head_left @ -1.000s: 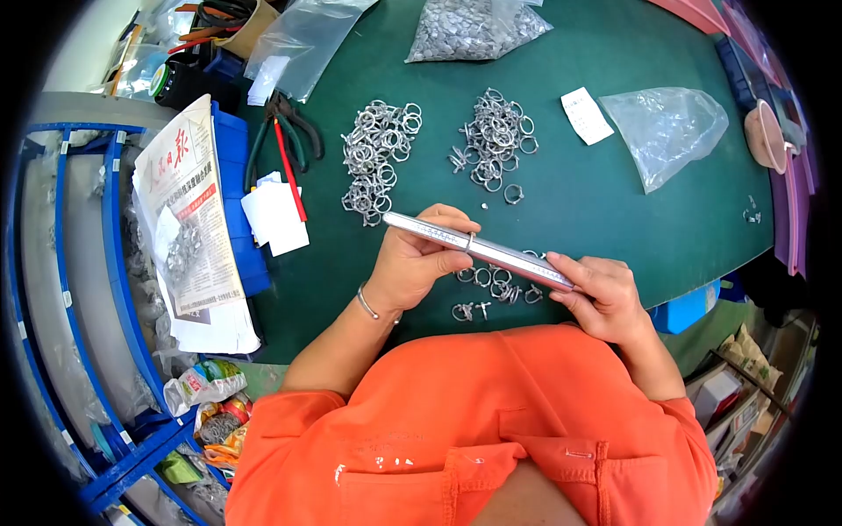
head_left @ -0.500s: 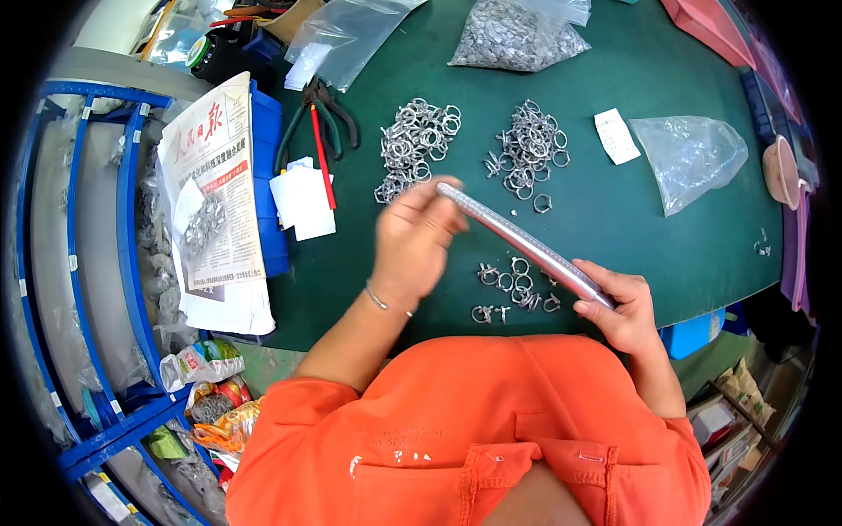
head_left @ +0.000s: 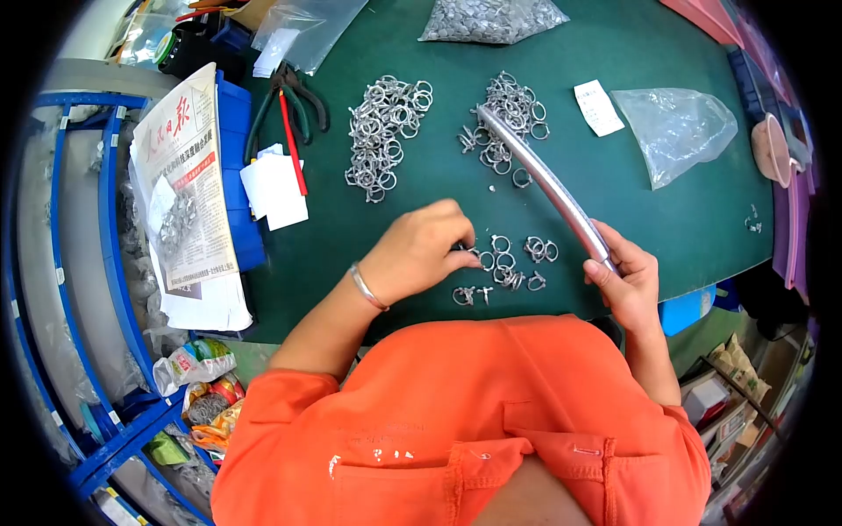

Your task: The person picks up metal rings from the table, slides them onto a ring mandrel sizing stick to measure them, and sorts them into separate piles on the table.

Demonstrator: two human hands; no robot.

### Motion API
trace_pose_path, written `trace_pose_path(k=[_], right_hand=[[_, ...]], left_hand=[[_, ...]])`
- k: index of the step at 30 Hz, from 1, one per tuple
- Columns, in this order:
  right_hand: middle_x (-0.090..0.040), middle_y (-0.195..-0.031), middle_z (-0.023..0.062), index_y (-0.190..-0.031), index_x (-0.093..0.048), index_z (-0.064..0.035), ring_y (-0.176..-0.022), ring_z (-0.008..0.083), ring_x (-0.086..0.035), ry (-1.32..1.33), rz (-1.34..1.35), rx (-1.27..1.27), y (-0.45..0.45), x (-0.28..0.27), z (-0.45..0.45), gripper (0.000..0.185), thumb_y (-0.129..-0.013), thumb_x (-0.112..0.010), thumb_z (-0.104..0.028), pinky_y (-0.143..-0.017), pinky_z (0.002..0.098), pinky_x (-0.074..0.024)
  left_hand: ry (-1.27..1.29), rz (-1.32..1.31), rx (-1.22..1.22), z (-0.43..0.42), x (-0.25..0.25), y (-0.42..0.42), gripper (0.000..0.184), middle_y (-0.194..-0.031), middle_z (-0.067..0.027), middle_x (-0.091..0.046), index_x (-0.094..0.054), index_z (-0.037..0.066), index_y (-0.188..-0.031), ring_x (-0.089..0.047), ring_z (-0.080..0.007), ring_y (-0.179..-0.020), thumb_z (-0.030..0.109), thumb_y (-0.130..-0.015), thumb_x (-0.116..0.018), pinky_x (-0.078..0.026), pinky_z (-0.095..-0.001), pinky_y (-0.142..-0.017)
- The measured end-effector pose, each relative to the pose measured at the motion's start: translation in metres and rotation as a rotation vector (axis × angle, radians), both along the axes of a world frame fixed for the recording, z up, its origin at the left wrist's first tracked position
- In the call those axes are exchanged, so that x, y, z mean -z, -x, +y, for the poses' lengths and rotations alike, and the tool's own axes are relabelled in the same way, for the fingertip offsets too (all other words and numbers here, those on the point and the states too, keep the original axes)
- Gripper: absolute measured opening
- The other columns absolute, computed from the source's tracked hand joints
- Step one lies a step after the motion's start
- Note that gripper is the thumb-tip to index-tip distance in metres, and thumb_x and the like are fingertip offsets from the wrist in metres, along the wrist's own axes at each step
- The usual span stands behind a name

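My right hand (head_left: 627, 279) grips the lower end of a tapered metal ring stick (head_left: 557, 188), which slants up and left over the right ring pile (head_left: 517, 101). No ring shows on the stick. At the left side of a small group of rings (head_left: 504, 263) near the table's front edge, my left hand (head_left: 425, 248) has thumb and fingertips pinched together, seemingly at a ring; what they hold is mostly hidden. A bracelet (head_left: 367, 287) circles that wrist. A larger ring pile (head_left: 381, 131) lies farther up, on the left.
On the green table (head_left: 351, 237) are pliers (head_left: 285, 101), a red pen (head_left: 292, 145), white papers (head_left: 276, 188), a paper slip (head_left: 599, 109) and clear bag (head_left: 675, 131). A newspaper (head_left: 184, 175) lies left, a filled bag (head_left: 493, 19) at the back, a pink bowl (head_left: 770, 151) right.
My left hand has left the stick and come down to the small ring group. The stick now tilts more steeply, and the ring seen around it one second ago is gone from it.
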State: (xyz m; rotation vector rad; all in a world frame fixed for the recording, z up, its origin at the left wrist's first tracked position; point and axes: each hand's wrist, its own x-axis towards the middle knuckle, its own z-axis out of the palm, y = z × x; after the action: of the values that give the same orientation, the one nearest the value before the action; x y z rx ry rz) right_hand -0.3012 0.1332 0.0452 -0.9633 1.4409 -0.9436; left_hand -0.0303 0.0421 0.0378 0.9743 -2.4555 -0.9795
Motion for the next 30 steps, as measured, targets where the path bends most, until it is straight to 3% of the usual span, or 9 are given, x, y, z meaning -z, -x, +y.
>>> trace_pose_path(k=[7,15,17,22,25,28,29,30], right_hand=[[-0.064,-0.087,0.0031,-0.118,-0.058,0.002,-0.071,0.0065,-0.055,0.096,0.052,-0.083,0.003,0.009,0.004,0.044,-0.076,-0.07,-0.004,-0.065,0.0196,-0.0433],[-0.065,-0.083,0.0077,-0.116,-0.059,0.0023,-0.069,0.0077,-0.056,0.181,0.145,-0.18,0.001,0.005,-0.001,0.044,-0.074,-0.071,-0.004,-0.064,0.021,-0.0435],[-0.065,-0.082,0.0083,-0.115,-0.059,0.0023,-0.068,0.0084,-0.056,0.197,0.17,-0.2,0.001,0.003,-0.001,0.044,-0.073,-0.071,-0.004,-0.063,0.0215,-0.0437],[-0.065,-0.077,0.0123,-0.115,-0.06,0.0016,-0.065,0.0144,-0.06,0.316,0.219,-0.305,0.004,0.005,0.0,0.045,-0.072,-0.071,-0.005,-0.061,0.0242,-0.0449],[-0.065,-0.078,0.0137,-0.114,-0.06,0.0014,-0.065,0.0172,-0.061,0.314,0.244,-0.353,0.006,0.005,0.0,0.045,-0.071,-0.072,-0.005,-0.061,0.0258,-0.0462],[-0.066,-0.078,0.0138,-0.114,-0.06,0.0014,-0.064,0.0198,-0.061,0.362,0.297,-0.41,0.008,0.003,0.0,0.044,-0.071,-0.071,-0.004,-0.061,0.0278,-0.0473],[-0.066,-0.078,0.0138,-0.114,-0.06,0.0014,-0.064,0.0198,-0.061,0.362,0.298,-0.41,0.007,0.004,-0.001,0.044,-0.071,-0.071,-0.004,-0.061,0.0278,-0.0473],[-0.065,-0.077,0.014,-0.114,-0.06,0.0012,-0.063,0.0212,-0.061,0.397,0.322,-0.409,0.005,0.005,-0.002,0.045,-0.071,-0.07,-0.003,-0.061,0.0289,-0.0472]], left_hand=[[-0.362,0.033,-0.098,-0.004,0.004,-0.007,0.011,-0.079,-0.0089,-0.06,-0.063,0.002,-0.072,-0.058,-0.0221,-0.067,0.008,-0.071,-0.072,-0.048,-0.032,-0.063],[-0.312,0.26,-0.068,-0.005,0.011,-0.019,0.006,-0.086,-0.007,-0.064,-0.065,0.0,-0.076,-0.061,-0.0133,-0.075,0.004,-0.076,-0.068,-0.048,-0.0249,-0.066],[-0.711,0.524,-0.248,-0.006,0.022,-0.023,0.008,-0.096,-0.0109,-0.065,-0.064,-0.002,-0.089,-0.062,-0.0141,-0.08,0.002,-0.081,-0.064,-0.05,-0.0242,-0.068],[-0.803,0.584,-0.317,-0.009,0.03,-0.028,0.025,-0.103,-0.0154,-0.064,-0.056,-0.003,-0.108,-0.062,-0.0141,-0.083,-0.001,-0.083,-0.059,-0.051,-0.0239,-0.07],[-0.375,0.141,-0.222,-0.013,0.039,-0.029,0.027,-0.099,-0.0131,-0.064,-0.057,-0.003,-0.11,-0.061,-0.0136,-0.083,0.0,-0.084,-0.06,-0.051,-0.0247,-0.07],[-0.527,0.489,-0.362,-0.012,0.054,-0.036,0.028,-0.095,-0.0108,-0.064,-0.057,-0.003,-0.113,-0.061,-0.0134,-0.082,0.001,-0.085,-0.06,-0.051,-0.0244,-0.071],[-0.121,0.138,-0.274,-0.012,0.052,-0.037,0.028,-0.094,-0.0099,-0.064,-0.058,-0.003,-0.111,-0.061,-0.0131,-0.081,0.001,-0.084,-0.061,-0.051,-0.0241,-0.071],[0.074,-0.043,-0.218,-0.012,0.046,-0.034,0.027,-0.094,-0.0094,-0.063,-0.058,-0.004,-0.11,-0.061,-0.013,-0.081,0.001,-0.083,-0.062,-0.051,-0.024,-0.071]])
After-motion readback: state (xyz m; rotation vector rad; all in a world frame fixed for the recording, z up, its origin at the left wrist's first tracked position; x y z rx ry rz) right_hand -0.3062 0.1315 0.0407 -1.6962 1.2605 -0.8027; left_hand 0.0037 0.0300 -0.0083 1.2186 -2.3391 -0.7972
